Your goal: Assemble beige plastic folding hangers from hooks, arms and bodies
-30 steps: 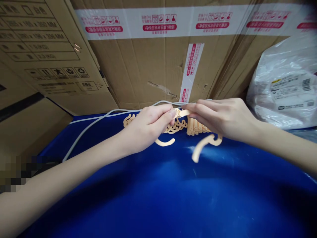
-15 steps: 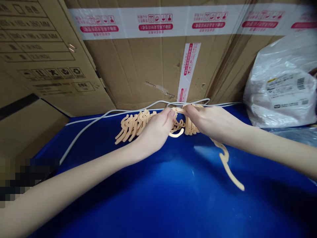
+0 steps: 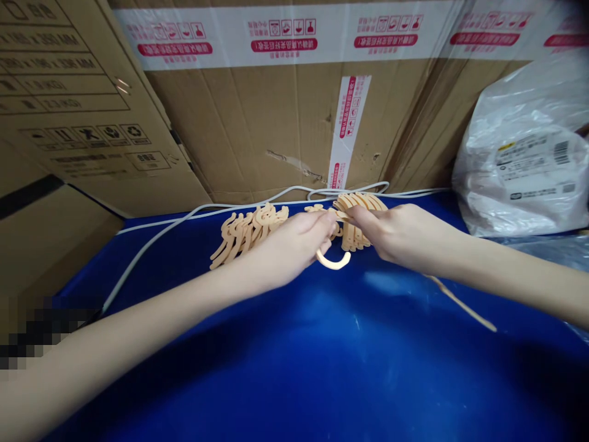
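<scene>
My left hand [image 3: 306, 242] is closed in a pinch on a beige plastic hanger hook [image 3: 335, 264], whose curved end sticks out below the fingers. My right hand [image 3: 391, 230] pinches a beige hanger arm; the slim far end of this hanger arm [image 3: 464, 306] shows beneath my right wrist. Both hands' fingertips meet over the pieces, so the joint between them is hidden. Left of my hands lies a pile of notched, curved hanger arms [image 3: 243, 236]. A row of similar flat beige pieces [image 3: 356, 236] lies just behind my right fingers. Small hooks [image 3: 314, 209] lie between these groups, partly covered.
A blue surface [image 3: 322, 356] lies under everything. A large cardboard box [image 3: 257, 123] stands along the back, with another carton [image 3: 138, 135] at the left. A white cable [image 3: 156, 236] runs along the back edge. A clear plastic bag [image 3: 515, 153] sits at the right.
My hands have turned the pieces: the hook has swung slightly down and right, and the hanger arm's far end has moved right and up, now seen edge-on. The view has shifted slightly.
</scene>
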The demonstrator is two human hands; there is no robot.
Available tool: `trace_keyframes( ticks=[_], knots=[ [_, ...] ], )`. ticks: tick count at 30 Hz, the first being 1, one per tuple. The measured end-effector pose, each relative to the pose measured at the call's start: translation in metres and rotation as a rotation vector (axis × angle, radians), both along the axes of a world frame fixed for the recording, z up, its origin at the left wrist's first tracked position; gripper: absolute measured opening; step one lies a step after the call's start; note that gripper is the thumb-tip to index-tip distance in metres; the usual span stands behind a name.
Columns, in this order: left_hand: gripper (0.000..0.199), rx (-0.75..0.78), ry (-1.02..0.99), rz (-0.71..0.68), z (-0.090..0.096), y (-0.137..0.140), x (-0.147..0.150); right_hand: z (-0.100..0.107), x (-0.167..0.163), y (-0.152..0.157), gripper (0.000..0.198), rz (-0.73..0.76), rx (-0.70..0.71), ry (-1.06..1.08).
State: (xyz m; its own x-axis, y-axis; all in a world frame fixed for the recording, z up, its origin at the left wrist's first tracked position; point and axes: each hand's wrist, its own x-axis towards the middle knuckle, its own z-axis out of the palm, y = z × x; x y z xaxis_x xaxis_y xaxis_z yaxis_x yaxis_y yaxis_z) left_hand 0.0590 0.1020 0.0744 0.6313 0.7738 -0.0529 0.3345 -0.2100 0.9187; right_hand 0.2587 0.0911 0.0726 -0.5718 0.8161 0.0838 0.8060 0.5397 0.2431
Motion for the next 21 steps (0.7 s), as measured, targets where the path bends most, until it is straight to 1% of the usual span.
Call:
trace_keyframes(
  ticks=[1,3,4,5,6,8,10,12,13,14,16,17,18,19,20,21],
  knots=[
    [0.035,0.161,0.058,0.023,-0.002,-0.001,0.001,-0.001,0.0,0.001,0.031,-0.009,-0.044,0.06],
    [0.031,0.455,0.212,0.075,-0.006,-0.001,0.001,-0.002,0.002,0.004,0.017,0.015,-0.192,0.293],
    [0.029,0.552,0.294,0.099,-0.008,0.002,0.0,-0.003,0.004,0.006,0.017,0.032,-0.274,0.444],
    [0.028,0.609,0.361,0.116,-0.011,0.006,-0.001,-0.003,0.007,0.008,0.023,0.041,-0.35,0.604],
    [0.028,0.63,0.406,0.136,-0.013,0.012,-0.003,-0.003,0.01,0.009,0.028,0.038,-0.421,0.754],
    [0.031,0.546,0.415,0.137,-0.018,0.029,-0.006,-0.001,0.015,0.012,0.031,-0.011,-0.538,0.994],
    [0.034,0.379,0.439,0.092,-0.024,0.047,-0.008,0.002,0.018,0.012,0.026,-0.075,-0.622,1.164],
    [0.036,0.301,0.48,0.078,-0.029,0.06,-0.009,0.005,0.017,0.01,0.02,-0.115,-0.652,1.295],
    [0.035,0.307,0.492,0.105,-0.031,0.064,-0.009,0.006,0.017,0.009,0.017,-0.138,-0.632,1.368],
    [0.034,0.351,0.491,0.161,-0.032,0.065,-0.008,0.006,0.016,0.008,0.014,-0.167,-0.593,1.448],
    [0.037,0.458,0.45,0.292,-0.031,0.06,-0.006,0.007,0.015,0.007,0.012,-0.226,-0.469,1.623],
    [0.04,0.479,0.399,0.329,-0.029,0.054,-0.005,0.006,0.016,0.006,0.011,-0.246,-0.396,1.707],
    [0.043,0.449,0.335,0.333,-0.027,0.047,-0.004,0.006,0.017,0.007,0.009,-0.253,-0.324,1.778],
    [0.047,0.354,0.253,0.293,-0.024,0.039,-0.003,0.005,0.018,0.007,0.01,-0.251,-0.258,1.835],
    [0.055,0.196,0.153,0.222,-0.021,0.031,-0.002,0.005,0.02,0.008,0.012,-0.246,-0.204,1.874],
    [0.061,-0.003,0.064,0.145,-0.018,0.023,-0.002,0.003,0.022,0.008,0.015,-0.242,-0.167,1.894]
  ],
)
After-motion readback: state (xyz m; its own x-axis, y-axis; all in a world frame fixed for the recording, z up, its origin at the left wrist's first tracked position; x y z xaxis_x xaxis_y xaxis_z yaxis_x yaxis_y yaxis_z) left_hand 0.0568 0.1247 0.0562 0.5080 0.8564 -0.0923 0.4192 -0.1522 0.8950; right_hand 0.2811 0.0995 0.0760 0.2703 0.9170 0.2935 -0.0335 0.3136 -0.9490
